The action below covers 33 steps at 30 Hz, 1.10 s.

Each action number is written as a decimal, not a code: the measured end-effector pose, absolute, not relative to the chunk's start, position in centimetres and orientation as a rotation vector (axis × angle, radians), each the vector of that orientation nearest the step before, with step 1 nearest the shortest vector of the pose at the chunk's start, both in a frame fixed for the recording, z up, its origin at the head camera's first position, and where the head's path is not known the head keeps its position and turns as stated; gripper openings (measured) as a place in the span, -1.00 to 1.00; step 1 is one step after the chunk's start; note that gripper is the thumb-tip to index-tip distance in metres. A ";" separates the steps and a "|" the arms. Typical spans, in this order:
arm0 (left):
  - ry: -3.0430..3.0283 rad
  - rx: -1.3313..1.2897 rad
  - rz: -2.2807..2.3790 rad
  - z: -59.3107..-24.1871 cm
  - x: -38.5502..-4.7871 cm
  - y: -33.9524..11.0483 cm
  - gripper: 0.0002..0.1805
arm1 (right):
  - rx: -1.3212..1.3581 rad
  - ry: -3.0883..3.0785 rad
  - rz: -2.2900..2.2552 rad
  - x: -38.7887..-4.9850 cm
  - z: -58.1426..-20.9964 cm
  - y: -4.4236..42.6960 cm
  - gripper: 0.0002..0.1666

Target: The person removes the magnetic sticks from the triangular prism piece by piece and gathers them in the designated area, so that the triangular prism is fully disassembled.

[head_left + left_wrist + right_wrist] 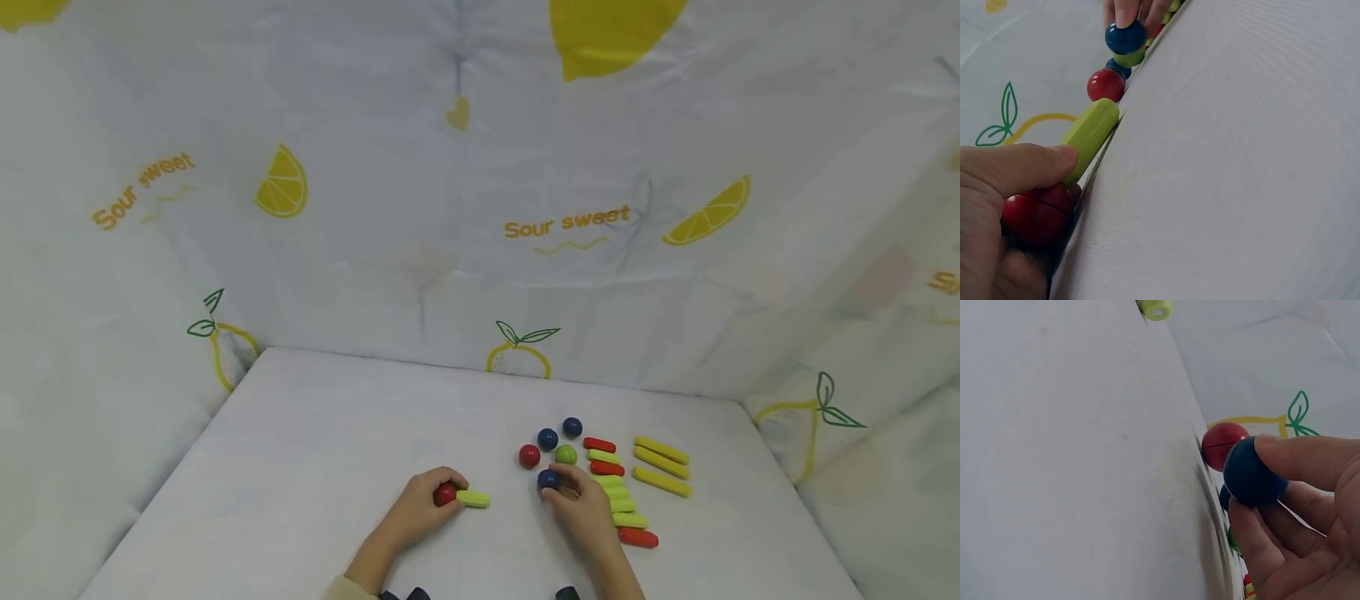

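My left hand (422,504) grips a red ball (1038,219), with a ribbed lime-green stick (1092,137) against the ball and pointing right. The thumb lies over the point where stick and ball meet, so I cannot tell whether they are joined. In the right wrist view, the end of that stick (1157,309) shows a small hole. My right hand (587,512) pinches a blue ball (1254,472) between thumb and fingers. Just behind it are another red ball (529,456), a green ball (566,454) and two more blue balls, one here (547,438).
Several lime-green sticks (617,493) and a few red sticks (638,537) lie beside and right of my right hand. Three yellow sticks (662,482) lie farther right. A lemon-print cloth (420,275) stands behind the white tabletop (300,433). Dark objects (417,594) show at the near edge.
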<state>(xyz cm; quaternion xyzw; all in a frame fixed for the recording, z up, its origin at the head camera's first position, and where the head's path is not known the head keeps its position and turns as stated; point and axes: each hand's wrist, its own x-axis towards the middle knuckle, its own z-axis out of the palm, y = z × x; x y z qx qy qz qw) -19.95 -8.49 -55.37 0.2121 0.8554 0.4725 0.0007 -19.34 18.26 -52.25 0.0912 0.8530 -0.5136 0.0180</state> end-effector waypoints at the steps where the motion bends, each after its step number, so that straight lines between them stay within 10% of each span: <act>1: 2.682 0.670 1.480 -55.3 -20.0 -8.4 -0.80 | 0.291 2.667 -1.591 -19.3 -52.3 18.4 -0.52; 33: 2.614 0.628 1.553 -55.0 -19.7 -10.2 -0.63 | -0.290 2.341 -1.698 -18.6 -51.6 14.0 -0.51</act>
